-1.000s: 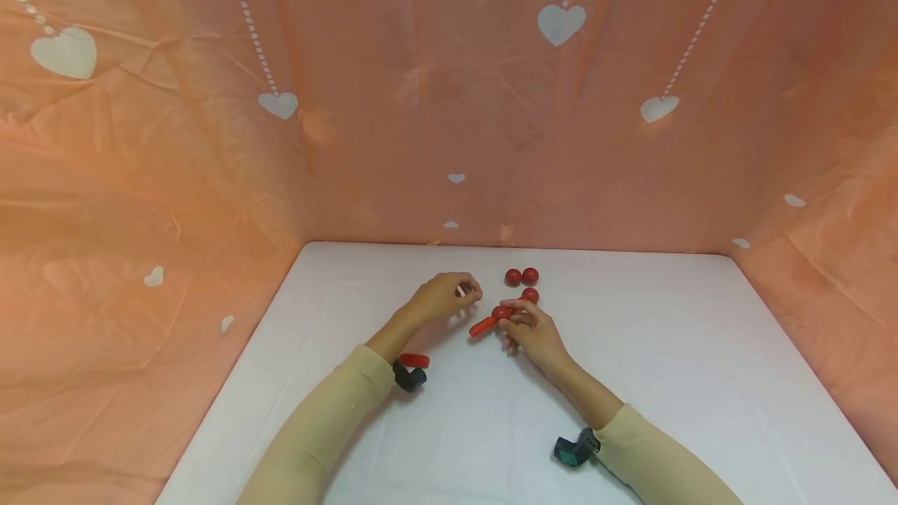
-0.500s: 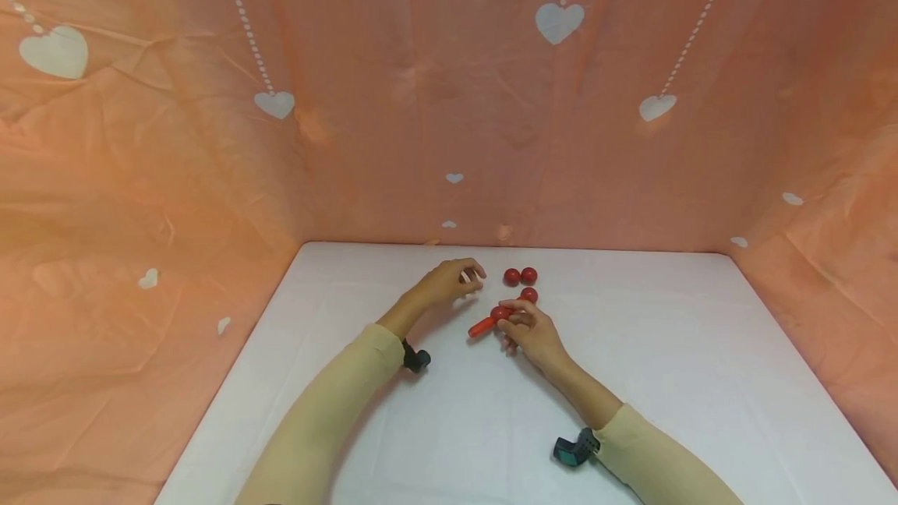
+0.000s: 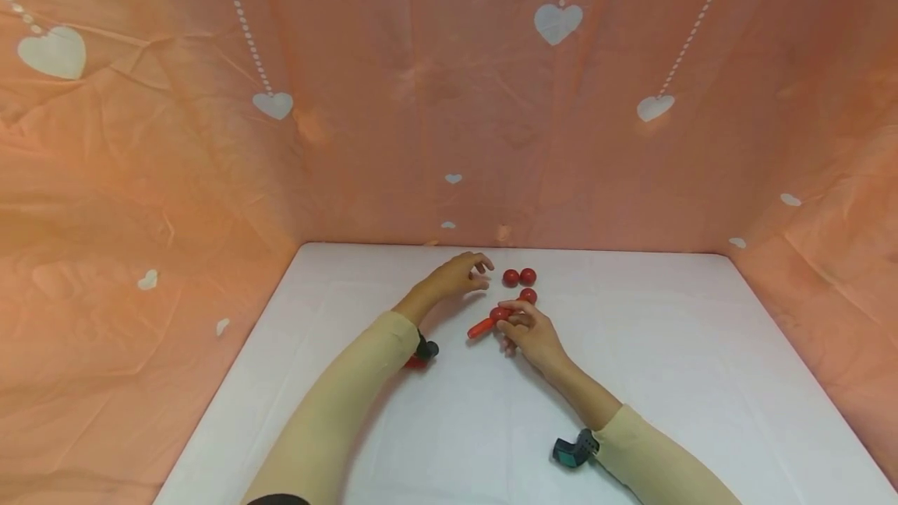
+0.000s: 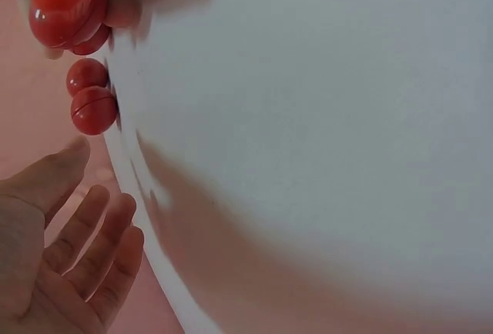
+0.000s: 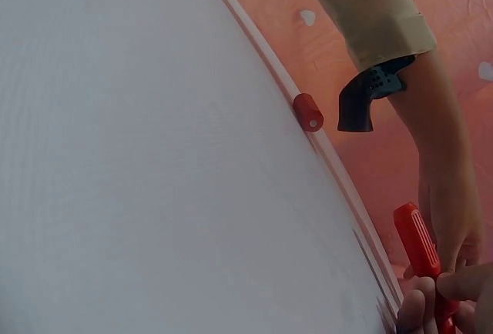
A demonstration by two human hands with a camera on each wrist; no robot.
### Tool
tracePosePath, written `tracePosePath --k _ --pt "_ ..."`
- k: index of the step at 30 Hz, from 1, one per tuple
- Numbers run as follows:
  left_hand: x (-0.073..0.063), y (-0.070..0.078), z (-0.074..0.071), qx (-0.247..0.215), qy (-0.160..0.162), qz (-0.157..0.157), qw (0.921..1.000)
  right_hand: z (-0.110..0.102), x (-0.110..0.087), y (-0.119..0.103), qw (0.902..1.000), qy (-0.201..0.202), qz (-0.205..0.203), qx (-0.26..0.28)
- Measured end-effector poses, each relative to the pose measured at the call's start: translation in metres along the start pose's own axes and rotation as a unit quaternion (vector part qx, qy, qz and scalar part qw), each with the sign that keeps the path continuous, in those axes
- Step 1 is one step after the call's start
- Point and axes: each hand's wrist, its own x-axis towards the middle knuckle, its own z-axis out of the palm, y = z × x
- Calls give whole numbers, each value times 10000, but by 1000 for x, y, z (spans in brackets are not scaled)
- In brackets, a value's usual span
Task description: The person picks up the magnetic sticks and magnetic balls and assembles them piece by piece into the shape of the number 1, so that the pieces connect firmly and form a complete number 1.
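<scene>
In the head view my right hand [image 3: 539, 340] pinches a red ball-and-rod piece just above the table. Its red rod [image 3: 480, 328] points to the near left, with a red ball [image 3: 500, 314] joined at the rod's upper end and another red ball [image 3: 528, 297] farther along. My left hand [image 3: 459, 275] hovers with loosely bent, spread fingers, holding nothing, just left of two touching red balls [image 3: 519, 277]. The left wrist view shows a gap between the thumb of the left hand [image 4: 65, 249] and those red balls [image 4: 94, 111]. Fingers hide part of the held piece.
A loose red rod [image 3: 417, 363] lies on the white table [image 3: 449, 427], partly hidden by the left wrist camera [image 3: 426, 348]. The right wrist view shows this loose rod [image 5: 308, 112] whole. An orange cloth [image 3: 421, 115] with white hearts stands behind and beside the table.
My left hand has moved forward and right toward the two red balls, its fingers spreading wider. The left forearm now covers more of the loose rod. My right hand stays in place with its piece.
</scene>
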Motion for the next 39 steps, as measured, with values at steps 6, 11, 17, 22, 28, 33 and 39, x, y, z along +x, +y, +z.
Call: tracePosePath --k 6,11,17,22,28,33,39 --pt "5 2 1 150 -48 -61 9999 -1 3 -1 9999 -32 -77 -56" --pt "10 4 2 214 -39 -66 9997 -2 6 1 9999 -13 68 -96" --pt "17 11 5 363 -60 33 9993 -3 6 4 9999 -43 135 35" --pt "23 17 7 504 -88 28 9987 -3 6 5 9999 -76 56 37" --pt "28 25 9 614 -180 -72 9979 -3 6 3 9999 -96 -70 -85" --pt "31 29 11 875 -284 -165 9956 -2 5 1 9999 -102 23 -22" --pt "33 32 13 932 -256 -310 9948 -2 4 0 9999 -78 103 36"
